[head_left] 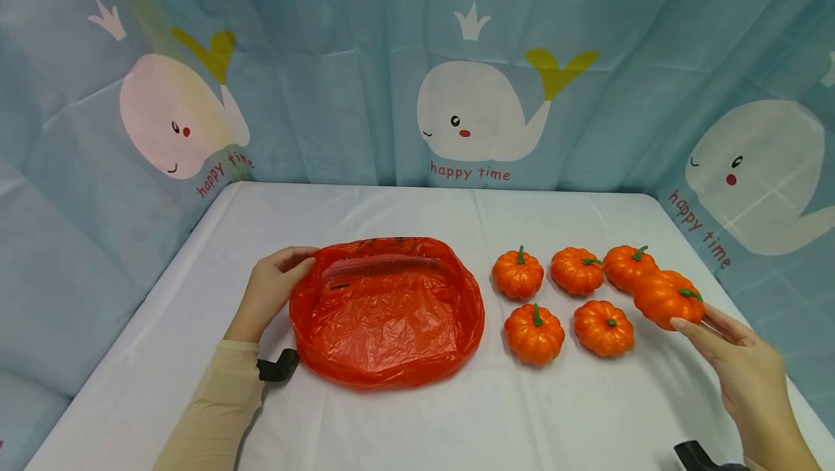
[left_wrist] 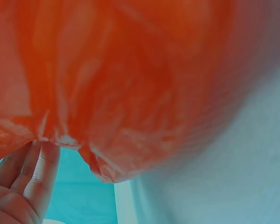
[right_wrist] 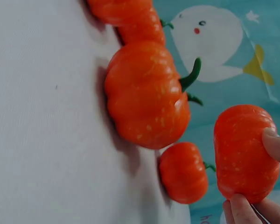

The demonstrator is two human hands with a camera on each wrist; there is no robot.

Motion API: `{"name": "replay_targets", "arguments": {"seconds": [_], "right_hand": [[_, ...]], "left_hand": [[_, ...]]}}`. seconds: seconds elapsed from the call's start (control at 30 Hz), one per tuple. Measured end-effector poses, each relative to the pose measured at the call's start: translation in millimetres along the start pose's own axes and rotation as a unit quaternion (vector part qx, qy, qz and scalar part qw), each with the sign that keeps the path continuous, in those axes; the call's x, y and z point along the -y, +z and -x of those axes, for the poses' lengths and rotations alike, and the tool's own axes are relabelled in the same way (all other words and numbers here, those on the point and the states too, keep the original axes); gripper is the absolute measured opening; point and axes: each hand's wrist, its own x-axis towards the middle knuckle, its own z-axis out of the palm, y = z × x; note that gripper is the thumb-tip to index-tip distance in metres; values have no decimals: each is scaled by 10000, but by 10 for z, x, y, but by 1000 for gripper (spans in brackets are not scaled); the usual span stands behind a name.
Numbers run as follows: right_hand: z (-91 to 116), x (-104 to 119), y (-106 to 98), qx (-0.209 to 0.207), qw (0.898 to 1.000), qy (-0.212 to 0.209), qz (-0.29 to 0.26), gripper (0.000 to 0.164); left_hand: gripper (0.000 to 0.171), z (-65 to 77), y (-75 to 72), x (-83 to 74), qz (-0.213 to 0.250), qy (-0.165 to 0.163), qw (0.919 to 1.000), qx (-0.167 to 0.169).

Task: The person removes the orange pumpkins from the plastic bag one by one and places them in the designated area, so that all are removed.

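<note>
A red plastic bag [head_left: 385, 326] lies in the middle of the table with its wide mouth spread toward me. My left hand [head_left: 277, 286] pinches the left edge of its rim; in the left wrist view the fingers [left_wrist: 46, 172] meet the crumpled film [left_wrist: 126, 93]. At the right, my right hand [head_left: 744, 355] holds a small orange pumpkin [head_left: 665, 298] with a green stem, thumb on one side and fingers on the other. That held pumpkin [right_wrist: 246, 151] appears raised off the table in the right wrist view.
Several more pumpkins [head_left: 533, 333] sit in two rows between the bag and my right hand. One pumpkin [head_left: 628, 267] at the back right is partly covered by the held one. A white cloth [head_left: 391, 435] covers the table; a whale-print curtain [head_left: 365, 94] surrounds its back and sides.
</note>
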Motion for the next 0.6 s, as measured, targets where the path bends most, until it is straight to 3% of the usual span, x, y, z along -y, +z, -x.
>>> {"name": "replay_targets", "arguments": {"seconds": [0.23,0.4,0.6], "right_hand": [[-114,-41,-68,-339,9979,504,212,107],[-179,-94,-98,-475,9957,717,356,107],[-265,-173,-130,-533,9876,964,1119,106]], "left_hand": [[46,-4,5,-15,-55,51,10000,-36],[45,-17,15,-22,-79,96,9999,-37],[44,-30,25,0,-103,39,9999,20]]}}
